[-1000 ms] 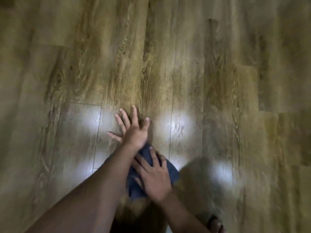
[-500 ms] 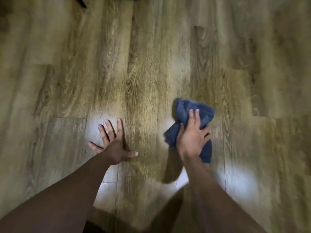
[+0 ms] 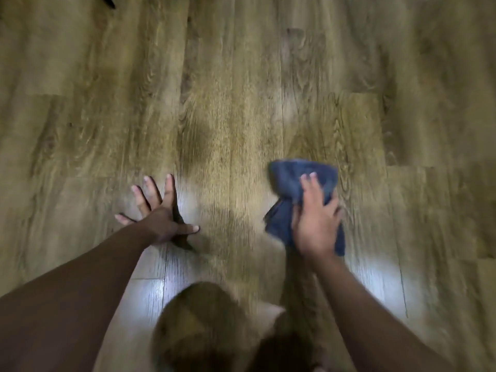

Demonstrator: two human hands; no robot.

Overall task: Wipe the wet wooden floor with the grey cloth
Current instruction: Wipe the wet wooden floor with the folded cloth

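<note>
head view, looking straight down at a wooden floor (image 3: 241, 103) of long grained planks, brown and olive, slightly blurred. right hand (image 3: 316, 221) pressed palm-down on a grey cloth (image 3: 290, 181), right of centre, fingers (image 3: 308, 183) laid loosely over the bunched fabric, thumb side curling a little at the left edge of the cloth; cannot tell whether truly gripping or only pressing flat. cloth crumpled, more blue-grey than plain grey in this light, lying on the floor under the palm, one rounded lobe sticking out beyond the fingertips toward the top, another fold trailing down past the wrist on the right. left hand (image 3: 158, 216) well apart from the cloth, left of centre, planted on the floor with fingers spread wide and straight, thumb pointing right toward the cloth, holding nothing. both forearms bare, reaching in from the bottom corners. bright pale sheen on the planks near the bottom, between and beside the arms, strongest just below the left hand and again right of the right forearm; whether wetness or only reflected light, cannot tell. dark rounded shadow (image 3: 204, 326) on the floor at bottom centre, between the two arms. small dark shape (image 3: 108, 1) at the top edge, upper left, cut off by the frame, too little visible to name.
</note>
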